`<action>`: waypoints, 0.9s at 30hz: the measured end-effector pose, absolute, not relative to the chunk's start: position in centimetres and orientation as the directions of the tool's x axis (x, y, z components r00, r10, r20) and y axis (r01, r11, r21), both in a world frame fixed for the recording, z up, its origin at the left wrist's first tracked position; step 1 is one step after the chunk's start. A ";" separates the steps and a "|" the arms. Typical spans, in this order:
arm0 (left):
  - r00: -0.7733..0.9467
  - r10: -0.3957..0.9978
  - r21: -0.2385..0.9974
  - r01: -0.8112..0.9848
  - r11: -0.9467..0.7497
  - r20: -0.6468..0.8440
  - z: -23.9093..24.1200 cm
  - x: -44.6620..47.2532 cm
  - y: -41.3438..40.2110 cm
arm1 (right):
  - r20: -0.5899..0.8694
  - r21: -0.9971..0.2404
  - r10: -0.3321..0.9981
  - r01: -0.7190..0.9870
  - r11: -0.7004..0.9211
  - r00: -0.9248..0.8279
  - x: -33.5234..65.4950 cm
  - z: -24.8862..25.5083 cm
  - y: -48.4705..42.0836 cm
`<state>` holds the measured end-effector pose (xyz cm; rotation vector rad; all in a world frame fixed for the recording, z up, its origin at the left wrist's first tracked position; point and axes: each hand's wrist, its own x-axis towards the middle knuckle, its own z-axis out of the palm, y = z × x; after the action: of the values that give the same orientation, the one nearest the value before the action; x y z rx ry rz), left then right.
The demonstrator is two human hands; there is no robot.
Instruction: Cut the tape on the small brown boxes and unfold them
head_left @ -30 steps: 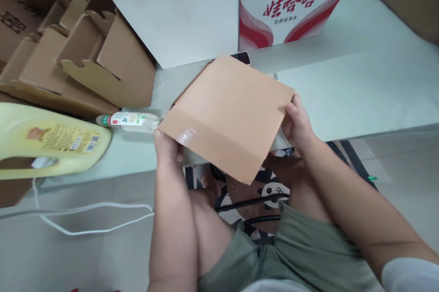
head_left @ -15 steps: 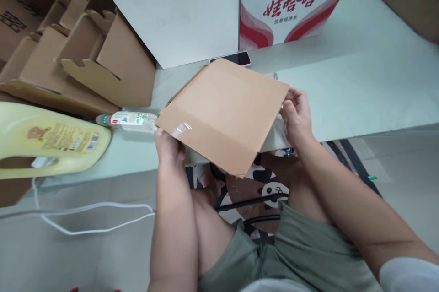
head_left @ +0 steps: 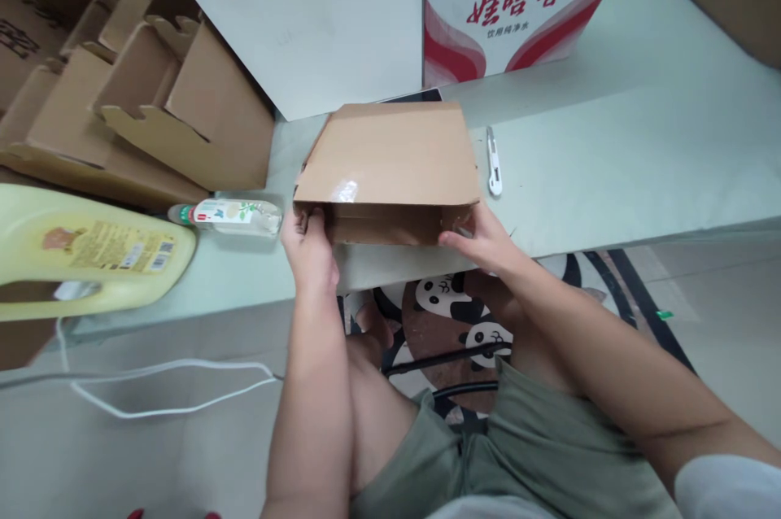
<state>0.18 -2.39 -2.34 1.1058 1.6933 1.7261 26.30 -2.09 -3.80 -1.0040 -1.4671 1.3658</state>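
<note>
A brown cardboard box [head_left: 396, 153] lies in front of me with its open end toward me and a shiny strip of clear tape near its upper front edge. My left hand [head_left: 310, 246] grips the left side of the opening, thumb at the inner edge. At the right front corner, my right hand [head_left: 479, 238] holds the side wall, its thumb by the opening. Just right of the box rests a white utility knife [head_left: 494, 163] on the cloth-covered table. Behind the box a phone [head_left: 412, 97] is partly hidden.
A clear plastic bottle [head_left: 235, 215] lies left of the box, near a large yellow jug [head_left: 103, 250]. Several open cardboard boxes [head_left: 201, 104] stand at the back left. White cartons [head_left: 329, 31] and a red-and-white water carton [head_left: 518, 6] line the back. A white cable [head_left: 171, 412] hangs below.
The cardboard has turned and spread from a flatter, tilted piece into a box with its opening toward me. My right hand moved left and down, uncovering the utility knife.
</note>
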 end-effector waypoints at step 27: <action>-0.235 0.884 0.755 0.632 -0.176 0.403 -2.2 -1.3 -3.5 | -0.382 -0.860 0.924 -0.357 -0.363 -0.020 28.1 -1.6 -0.5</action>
<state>-1.25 -3.46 -2.20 1.7508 1.8209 1.3706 28.10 -0.54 -1.60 -1.2191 -0.6866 1.5940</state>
